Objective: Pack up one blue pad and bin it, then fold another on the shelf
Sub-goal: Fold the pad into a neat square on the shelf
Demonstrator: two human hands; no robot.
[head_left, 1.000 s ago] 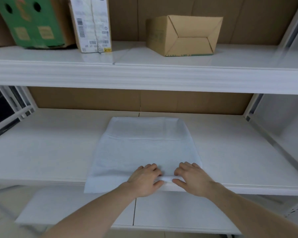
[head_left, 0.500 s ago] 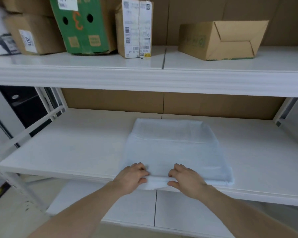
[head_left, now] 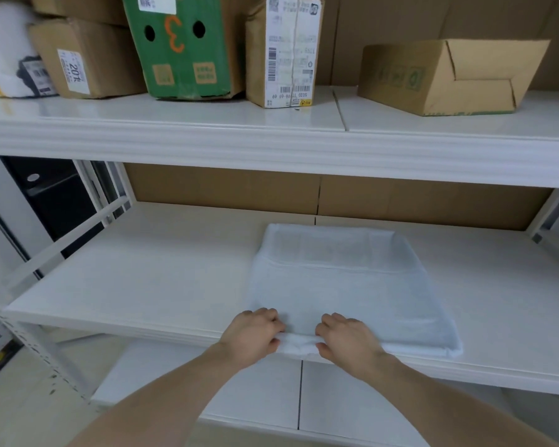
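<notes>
Fold step: left hand (head_left: 250, 338) and right hand (head_left: 346, 340) pinch the blue pad (head_left: 342, 285) near edge, apparently between thumb and fingers, on the shelf (head_left: 142, 285). Next: carry the edge rearward evenly.

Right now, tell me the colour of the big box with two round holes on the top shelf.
Green, with an orange marking, clearest in the head view.

4 boxes (head_left: 446, 75) (1 green (head_left: 183, 46)) line the upper shelf (head_left: 271, 140).
</notes>
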